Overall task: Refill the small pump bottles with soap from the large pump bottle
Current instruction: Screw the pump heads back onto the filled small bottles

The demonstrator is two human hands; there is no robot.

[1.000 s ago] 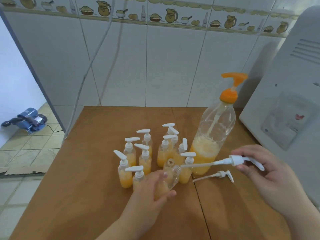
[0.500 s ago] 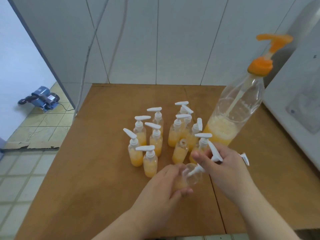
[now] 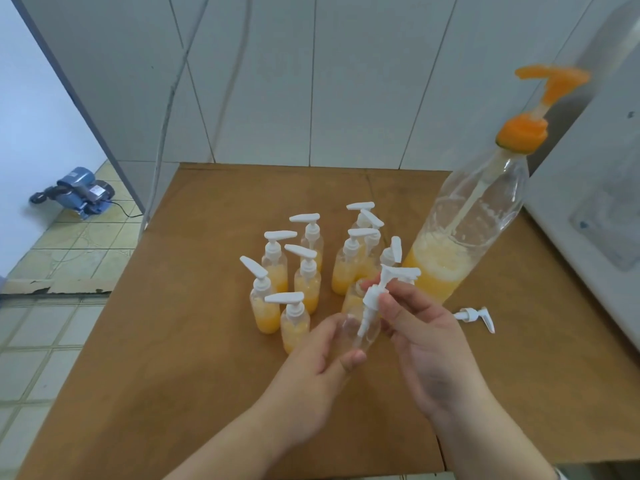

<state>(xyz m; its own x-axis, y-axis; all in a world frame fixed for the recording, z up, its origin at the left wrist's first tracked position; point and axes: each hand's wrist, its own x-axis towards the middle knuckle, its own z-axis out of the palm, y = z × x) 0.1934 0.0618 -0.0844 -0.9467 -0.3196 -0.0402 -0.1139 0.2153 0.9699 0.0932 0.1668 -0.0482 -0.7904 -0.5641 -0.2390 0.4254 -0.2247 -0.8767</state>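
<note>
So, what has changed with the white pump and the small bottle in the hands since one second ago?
The right hand carried the white pump in from the right, where it was held level, and turned it upright; its tube now goes down into the small bottle that the left hand grips. Both grips stayed. The large pump bottle and the spare pump on the table did not move.

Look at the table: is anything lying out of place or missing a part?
A loose white pump head lies on its side on the table, right of the hands. Just behind the hands, one small bottle among the capped ones seems to stand open, without a pump.
</note>
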